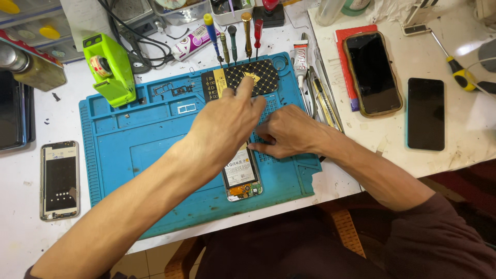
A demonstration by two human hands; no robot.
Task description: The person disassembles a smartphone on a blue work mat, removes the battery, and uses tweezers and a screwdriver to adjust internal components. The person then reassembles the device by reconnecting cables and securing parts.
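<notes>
Nearest the lens: two bare forearms, crossing over a blue repair mat (129, 150) on a white table (20, 243). Left hand (227, 121) stretched toward 12 o'clock, index finger extended and touching the lower edge of a black quilted phone back cover (248, 77); other fingers loosely curled, holding nothing visible. Right hand (287, 132) at 3 o'clock of the left, fingers bent and pressed down on the mat's gridded section beside an opened phone (242, 178); whether anything is pinched there, cannot tell. Opened phone lying at 6 o'clock of both hands, battery and circuit board showing, partly hidden under the left wrist. At 9 o'clock, a phone frame (60, 180) off the mat. At 11 o'clock, a lime-green tool (111, 70). At 12 o'clock, screwdrivers (232, 36) standing in a row. At 2 o'clock, two dark phones (372, 72), screens up.
</notes>
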